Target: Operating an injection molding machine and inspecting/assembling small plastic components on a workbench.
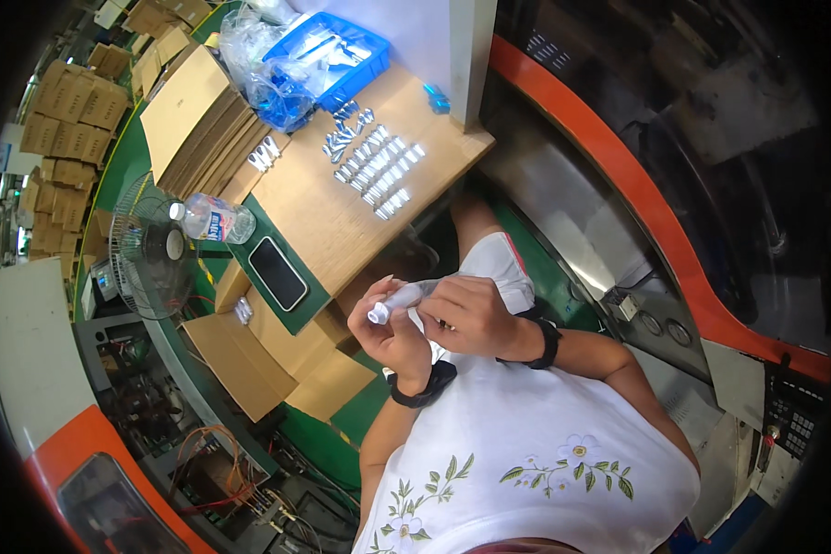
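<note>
Close in front of my white shirt, both hands are raised over my lap, below the table's near edge. Between them is a small whitish, see-through plastic tube [399,301] with a round end facing left. My left hand [395,343] curls its fingers and thumb around that end. At the other end, the fingers of my right hand [476,317] are pinched on the tube and cover part of it. Ahead of my hands, several clear, shiny tube-like parts [379,168] lie in rows on the wooden table [319,231], with a looser cluster behind them.
A blue crate [365,76] with bags and clear parts stands at the table's back. Flat cardboard [185,120] is stacked to its left. A phone [279,273], a plastic bottle [217,220], a fan [152,242] and an open carton [235,360] are leftward. An orange-edged machine [619,157] stands right.
</note>
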`<state>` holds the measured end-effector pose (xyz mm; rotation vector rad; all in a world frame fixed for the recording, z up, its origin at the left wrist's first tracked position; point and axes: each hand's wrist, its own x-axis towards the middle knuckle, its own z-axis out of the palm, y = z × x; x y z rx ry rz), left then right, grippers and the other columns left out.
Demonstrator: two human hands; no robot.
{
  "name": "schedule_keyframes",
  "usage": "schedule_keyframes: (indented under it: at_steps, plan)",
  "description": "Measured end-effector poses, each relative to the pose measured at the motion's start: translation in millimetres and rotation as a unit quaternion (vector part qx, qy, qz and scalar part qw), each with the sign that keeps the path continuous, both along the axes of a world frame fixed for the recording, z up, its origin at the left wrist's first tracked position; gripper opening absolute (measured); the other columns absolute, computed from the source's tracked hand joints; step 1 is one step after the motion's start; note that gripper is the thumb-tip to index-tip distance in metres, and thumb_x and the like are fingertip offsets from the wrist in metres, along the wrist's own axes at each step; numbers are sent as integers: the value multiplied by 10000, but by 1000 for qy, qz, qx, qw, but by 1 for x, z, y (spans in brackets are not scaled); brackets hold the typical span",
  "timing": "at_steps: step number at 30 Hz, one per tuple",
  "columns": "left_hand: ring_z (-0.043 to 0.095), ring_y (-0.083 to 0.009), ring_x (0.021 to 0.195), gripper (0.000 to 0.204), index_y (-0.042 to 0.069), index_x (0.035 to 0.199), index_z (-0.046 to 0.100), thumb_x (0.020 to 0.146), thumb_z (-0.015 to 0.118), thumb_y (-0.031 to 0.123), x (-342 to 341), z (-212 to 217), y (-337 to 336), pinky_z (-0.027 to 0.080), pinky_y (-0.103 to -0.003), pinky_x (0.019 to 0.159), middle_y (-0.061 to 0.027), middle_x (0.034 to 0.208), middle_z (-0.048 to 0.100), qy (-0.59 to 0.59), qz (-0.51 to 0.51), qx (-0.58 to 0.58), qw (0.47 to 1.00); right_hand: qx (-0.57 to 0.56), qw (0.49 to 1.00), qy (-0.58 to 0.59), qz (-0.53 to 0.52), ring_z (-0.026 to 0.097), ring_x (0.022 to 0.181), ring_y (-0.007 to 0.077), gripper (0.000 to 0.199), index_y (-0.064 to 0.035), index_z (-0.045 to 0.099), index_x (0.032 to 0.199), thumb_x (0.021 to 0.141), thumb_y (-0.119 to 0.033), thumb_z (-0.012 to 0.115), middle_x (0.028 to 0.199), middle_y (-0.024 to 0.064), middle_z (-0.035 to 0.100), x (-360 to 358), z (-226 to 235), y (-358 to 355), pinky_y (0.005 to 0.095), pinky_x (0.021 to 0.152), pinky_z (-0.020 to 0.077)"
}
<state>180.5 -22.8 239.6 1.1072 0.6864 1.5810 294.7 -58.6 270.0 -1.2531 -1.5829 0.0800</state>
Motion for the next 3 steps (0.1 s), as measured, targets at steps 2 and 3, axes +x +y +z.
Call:
schedule_keyframes:
  at_steps: [2,3]
  plan:
    - [617,-278,1047,350,73,1180,450,931,685,146,0,-3,0,510,-411,945,-225,1200,595,22,1,-6,1000,-24,1000,-1,-6,596,623,230,148,-72,598,773,694,-63,723,705,57,530,-1,1,-1,346,566,502]
    - [615,-281,1055,368,81,1199,437,941,682,172,0,-4,0,506,-411,950,-227,1198,596,36,-3,-1,999,-44,999,-2,-13,608,639,233,148,-74,600,774,695,-65,725,712,59,542,-1,2,-1,339,579,514]
